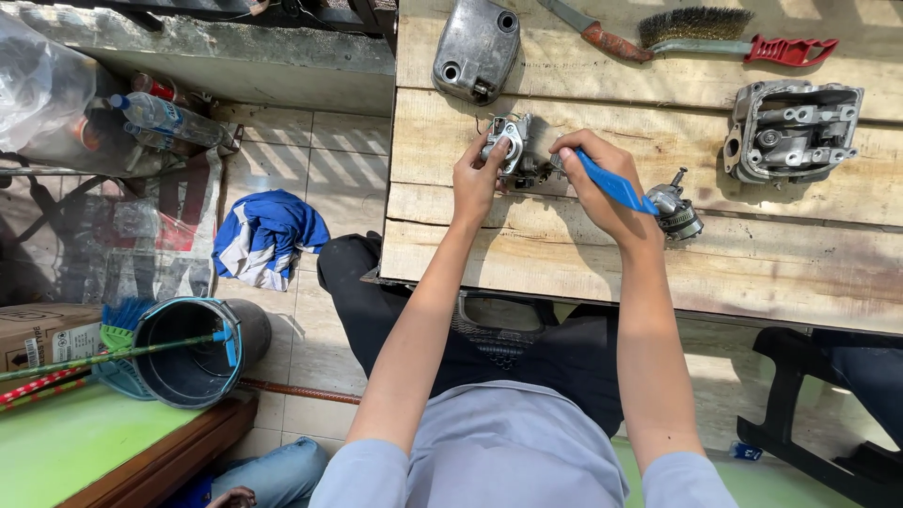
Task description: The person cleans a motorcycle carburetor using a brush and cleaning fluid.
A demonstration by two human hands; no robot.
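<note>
While both hands work at the near middle of the bench (pixel 564 273), the items stand as follows.

Left hand (pixel 475 179): fingers closed on the carburettor, gripping its left side.
Carburettor (pixel 515 150): small grey metal part, held just above the planks, between the two hands.
Right hand (pixel 594 179): fingers clamped on the blue brush handle, fingertips touching the carburettor's right side.
Brush (pixel 611 185): blue plastic handle, slanting down and right out of the right fist; its head is hidden.
Small part (pixel 675 209): round metal piece, just right of the right wrist, on the planks.
Cylinder head (pixel 792 130): grey casting, well right of the right hand.
Cover (pixel 476 47): rounded metal lid, beyond the left hand.
Wire brush (pixel 738 36): red handle, far beyond the right hand.
Bucket (pixel 193 353): dark, on the floor, well left of the left arm.
Cloth (pixel 268 235): blue and white, on the tiles left of the left arm.
</note>
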